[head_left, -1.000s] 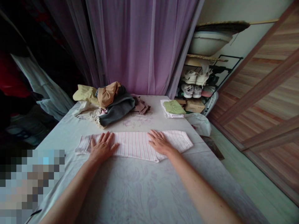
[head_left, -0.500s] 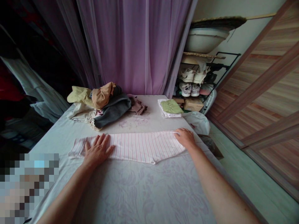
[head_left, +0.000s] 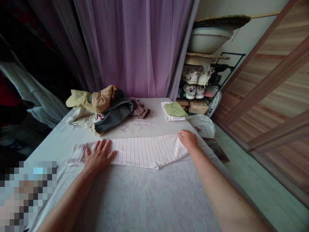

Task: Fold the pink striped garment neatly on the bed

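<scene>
A pair of white trousers with pink stripes [head_left: 140, 151], folded lengthwise, lies across the patterned cloth cover [head_left: 145, 199] in front of me. Near the cuff end, my left hand [head_left: 98, 156] rests flat on the fabric with its fingers spread. At the waist end on the right, my right hand [head_left: 188, 140] has its fingers closed on the upper corner of the waistband, its knuckles turned up. The crotch point of the trousers faces me.
Beyond the trousers, a loose pile of clothes [head_left: 113, 114] lies at the left, a small folded stack with a green garment [head_left: 175, 109] at the right. A purple curtain [head_left: 130, 48] hangs behind. Right of the bed are a shoe rack [head_left: 200, 77] and wooden doors [head_left: 270, 96].
My right hand has closed tighter on the waistband corner and lifted it slightly. My left hand stays flat in the same place on the cloth. The view has shifted a little.
</scene>
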### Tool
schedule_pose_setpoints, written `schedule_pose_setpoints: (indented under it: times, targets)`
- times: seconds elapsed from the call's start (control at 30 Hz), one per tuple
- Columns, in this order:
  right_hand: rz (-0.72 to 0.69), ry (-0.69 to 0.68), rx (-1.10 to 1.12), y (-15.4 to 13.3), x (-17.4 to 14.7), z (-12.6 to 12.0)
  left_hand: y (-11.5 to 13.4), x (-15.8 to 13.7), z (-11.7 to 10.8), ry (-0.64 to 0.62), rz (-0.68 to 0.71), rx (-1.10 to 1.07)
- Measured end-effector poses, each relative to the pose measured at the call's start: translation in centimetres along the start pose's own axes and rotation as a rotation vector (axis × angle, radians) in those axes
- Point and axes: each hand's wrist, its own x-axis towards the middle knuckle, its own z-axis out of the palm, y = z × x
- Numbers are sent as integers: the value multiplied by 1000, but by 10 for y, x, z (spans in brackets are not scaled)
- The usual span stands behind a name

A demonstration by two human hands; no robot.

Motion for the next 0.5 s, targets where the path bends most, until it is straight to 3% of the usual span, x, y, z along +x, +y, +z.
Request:
schedule_pose_setpoints:
  times: [0.5]
  targets:
    - [4, -2, 3, -1, 3, 0, 4, 0, 1, 0, -10, 26]
